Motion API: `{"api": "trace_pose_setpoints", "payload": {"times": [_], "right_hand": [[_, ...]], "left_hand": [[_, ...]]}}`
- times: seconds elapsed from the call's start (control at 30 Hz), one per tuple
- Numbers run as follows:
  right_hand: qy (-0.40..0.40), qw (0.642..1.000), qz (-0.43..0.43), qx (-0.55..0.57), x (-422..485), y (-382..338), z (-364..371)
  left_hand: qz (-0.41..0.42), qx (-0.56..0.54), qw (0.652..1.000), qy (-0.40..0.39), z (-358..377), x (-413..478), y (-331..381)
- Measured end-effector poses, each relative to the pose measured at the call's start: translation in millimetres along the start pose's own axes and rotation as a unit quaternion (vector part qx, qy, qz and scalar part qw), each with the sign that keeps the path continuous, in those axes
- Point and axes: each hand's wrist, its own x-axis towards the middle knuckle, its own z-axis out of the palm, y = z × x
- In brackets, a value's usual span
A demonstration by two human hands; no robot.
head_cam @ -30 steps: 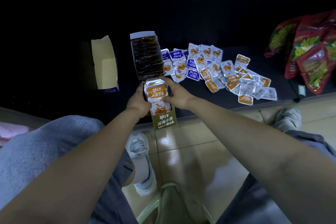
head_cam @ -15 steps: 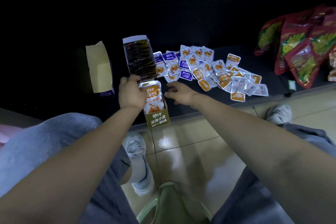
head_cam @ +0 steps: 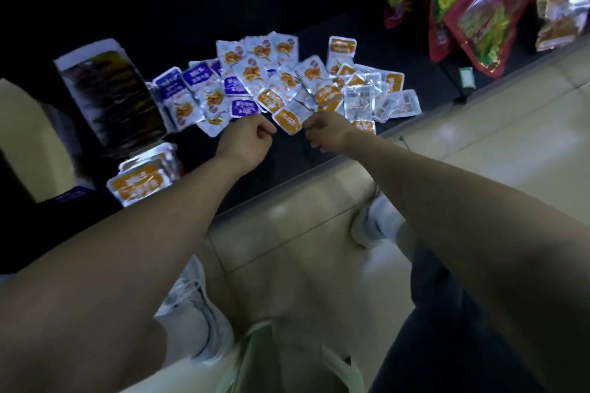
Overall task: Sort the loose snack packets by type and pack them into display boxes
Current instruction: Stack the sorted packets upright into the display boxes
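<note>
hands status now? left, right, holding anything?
Left hand: closed, fingers curled, nothing visible in it.
Right hand: curled beside an orange packet; whether it grips cannot be told.

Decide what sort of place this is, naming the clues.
Probably a small shop or its stockroom: big red snack bags at right, loose packets heaped on a dark counter, a part-filled display box.

Carrier: black ledge (head_cam: 287, 166). On it, display box (head_cam: 108, 96) at near edge; loose packets (head_cam: 287, 86) just right of box; pale carton (head_cam: 28, 143) left of box; red bags (head_cam: 472, 13) far right.
</note>
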Motion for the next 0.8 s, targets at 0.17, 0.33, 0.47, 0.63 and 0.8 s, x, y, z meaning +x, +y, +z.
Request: {"api": "trace_pose_setpoints", "payload": {"times": [0.17, 0.33, 0.47, 0.63, 0.8], "right_hand": [[0.032, 0.993, -0.035, -0.106, 44.6, 35.1, -17.2], [0.100, 0.960, -0.135, -0.223, 82.0, 45.1, -14.4], [0.057, 0.934, -0.130, -0.327, 97.1, 46.2, -9.3], [0.176, 0.909, -0.191, -0.327, 100.8, 52.6, -10.7], [0.195, 0.914, -0.219, -0.279, 106.6, 59.4, -8.8]], "left_hand": [[-0.011, 0.078, 0.996, -0.052, 33.0, 46.9, -4.2], [0.014, 0.140, 0.989, -0.036, 52.9, 91.5, -5.6], [-0.004, 0.186, 0.979, -0.079, 62.4, 110.1, -8.6], [0.086, 0.194, 0.977, 0.002, 75.7, 95.0, -19.0], [0.070, 0.200, 0.975, 0.072, 69.1, 95.6, -26.3]]}}
